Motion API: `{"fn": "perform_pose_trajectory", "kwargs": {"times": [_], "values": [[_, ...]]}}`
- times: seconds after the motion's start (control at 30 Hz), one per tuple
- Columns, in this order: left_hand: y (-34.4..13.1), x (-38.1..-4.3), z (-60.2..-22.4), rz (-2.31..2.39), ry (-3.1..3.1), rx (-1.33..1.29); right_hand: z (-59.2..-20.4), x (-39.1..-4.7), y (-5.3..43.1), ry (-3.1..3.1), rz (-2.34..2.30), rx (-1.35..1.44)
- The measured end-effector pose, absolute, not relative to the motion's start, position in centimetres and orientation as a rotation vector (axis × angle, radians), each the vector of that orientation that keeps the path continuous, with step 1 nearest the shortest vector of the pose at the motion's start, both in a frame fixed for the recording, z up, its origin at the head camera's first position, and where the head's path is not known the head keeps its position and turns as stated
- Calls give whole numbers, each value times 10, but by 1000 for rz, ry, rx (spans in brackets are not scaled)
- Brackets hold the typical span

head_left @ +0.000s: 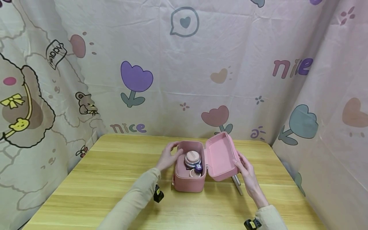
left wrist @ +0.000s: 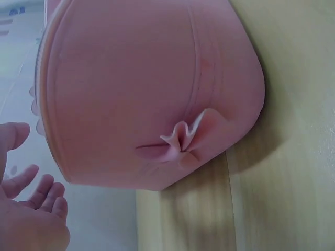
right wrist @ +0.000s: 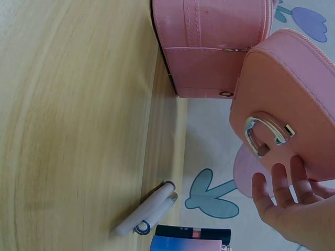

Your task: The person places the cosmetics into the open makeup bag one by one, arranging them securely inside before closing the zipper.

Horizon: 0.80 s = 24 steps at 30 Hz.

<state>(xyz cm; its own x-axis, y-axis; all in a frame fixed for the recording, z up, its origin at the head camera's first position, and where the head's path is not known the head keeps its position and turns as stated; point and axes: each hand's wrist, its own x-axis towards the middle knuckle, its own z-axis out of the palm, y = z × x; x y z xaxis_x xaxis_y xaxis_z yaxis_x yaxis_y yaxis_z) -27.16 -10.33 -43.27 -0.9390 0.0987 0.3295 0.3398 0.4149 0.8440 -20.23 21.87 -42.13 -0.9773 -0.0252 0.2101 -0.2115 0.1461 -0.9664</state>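
A pink cosmetic case (head_left: 188, 182) stands on the wooden table (head_left: 115, 179), its lid (head_left: 219, 158) swung up to the right. Inside lie a round pale compact (head_left: 192, 158), a small dark blue jar (head_left: 198, 167) and another round piece (head_left: 194, 174). My left hand (head_left: 170, 155) is at the case's left wall; in the left wrist view its fingers (left wrist: 39, 191) are spread and relaxed beside the case (left wrist: 146, 89). My right hand (head_left: 242, 166) rests with straight fingers (right wrist: 280, 191) against the outside of the lid (right wrist: 293, 83), just below the metal clasp (right wrist: 267, 133).
A pale tube (head_left: 237, 185) lies on the table behind the lid, seen in the right wrist view as a tube (right wrist: 146, 214) beside a blue and pink box (right wrist: 188, 238). Printed fabric (head_left: 184, 64) hangs round the table's back and sides.
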Motion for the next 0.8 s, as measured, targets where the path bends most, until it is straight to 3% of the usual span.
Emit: {"fn": "perform_pose_trajectory", "kwargs": {"times": [0.8], "values": [[-104, -283, -438, -1727, -2522, -259, -422, -203, 219, -2261, 1947, 238]]}}
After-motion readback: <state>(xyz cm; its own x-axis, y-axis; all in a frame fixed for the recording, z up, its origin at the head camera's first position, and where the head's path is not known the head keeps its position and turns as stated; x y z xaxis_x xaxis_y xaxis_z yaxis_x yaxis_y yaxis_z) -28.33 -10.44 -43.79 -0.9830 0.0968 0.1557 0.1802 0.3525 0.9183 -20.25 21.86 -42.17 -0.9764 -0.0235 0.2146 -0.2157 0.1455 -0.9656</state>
